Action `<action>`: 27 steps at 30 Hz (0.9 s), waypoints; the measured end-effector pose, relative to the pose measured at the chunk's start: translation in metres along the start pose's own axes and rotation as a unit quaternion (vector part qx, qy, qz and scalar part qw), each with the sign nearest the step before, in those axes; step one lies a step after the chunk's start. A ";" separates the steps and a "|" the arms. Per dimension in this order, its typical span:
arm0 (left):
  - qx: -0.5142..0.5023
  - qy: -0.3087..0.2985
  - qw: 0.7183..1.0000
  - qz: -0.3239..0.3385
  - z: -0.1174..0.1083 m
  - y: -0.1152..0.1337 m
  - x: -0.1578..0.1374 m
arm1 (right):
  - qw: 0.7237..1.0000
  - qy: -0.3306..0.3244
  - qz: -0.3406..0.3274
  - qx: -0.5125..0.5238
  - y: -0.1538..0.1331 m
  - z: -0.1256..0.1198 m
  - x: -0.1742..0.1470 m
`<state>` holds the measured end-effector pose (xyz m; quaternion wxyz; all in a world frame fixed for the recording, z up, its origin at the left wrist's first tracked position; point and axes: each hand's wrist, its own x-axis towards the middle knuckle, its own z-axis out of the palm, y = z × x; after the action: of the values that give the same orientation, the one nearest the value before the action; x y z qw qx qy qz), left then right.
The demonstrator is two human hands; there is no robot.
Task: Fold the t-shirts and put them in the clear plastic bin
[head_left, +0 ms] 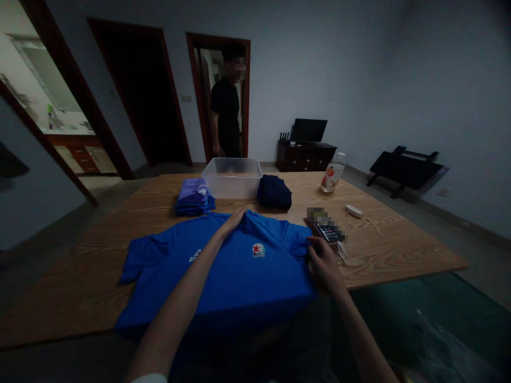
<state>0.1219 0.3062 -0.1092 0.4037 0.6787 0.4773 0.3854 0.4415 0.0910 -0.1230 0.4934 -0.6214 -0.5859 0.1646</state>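
Blue shirt (pixel 239 284) spread out on the near part of the table (pixel 403 250), both hands on it.
Nearest is the shirt, its bottom edge at the near side of the table. Right hand (pixel 325 260) has thumb and index finger pinching the right sleeve's edge; left hand (pixel 235 221) is up at the collar, fingertips kinda hidden, so can't tell if it's pinching. Just past the right hand there's a phone (pixel 332 233), partly blurred out, with a white gadget (pixel 354 211) farther right. Beyond the shirt: purple-and-blue pile (pixel 194 194) left, clear tub (pixel 231 186) in the middle, navy bundle (pixel 274 192) right, bottle (pixel 331 178) far right. Way back, a person (pixel 226 109) in a doorway and a TV (pixel 309 130) on a cabinet (pixel 306 156).
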 end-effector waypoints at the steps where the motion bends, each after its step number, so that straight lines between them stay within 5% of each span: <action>1: 0.006 -0.003 1.000 -0.005 0.003 0.000 0.000 | 0.999 -0.015 0.015 0.037 -0.002 0.000 0.001; 5: 0.038 0.002 0.999 -0.012 0.014 -0.001 -0.001 | 0.985 -0.077 0.076 0.134 -0.003 0.003 0.008; 12: 0.142 0.087 0.986 -0.022 0.017 0.001 -0.010 | 0.992 -0.012 0.082 0.098 0.018 0.016 0.014; 17: 0.226 0.091 0.970 -0.012 0.014 0.013 -0.020 | 0.998 0.006 0.041 0.055 0.009 0.005 0.007; 23: 0.382 0.128 0.914 0.035 0.016 0.047 -0.046 | 0.999 0.002 0.040 -0.004 -0.004 -0.006 -0.004; 25: 0.406 0.104 0.903 0.093 0.026 0.062 -0.050 | 0.999 -0.012 0.033 -0.006 -0.003 -0.005 -0.006; 27: 0.342 0.023 0.930 0.133 0.044 0.077 -0.049 | 0.999 -0.013 0.030 -0.006 -0.003 -0.003 -0.008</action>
<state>0.1753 0.2342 -0.0619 0.0813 0.8240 0.4944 0.2646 0.4394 0.0821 -0.1221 0.4773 -0.6391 -0.5744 0.1839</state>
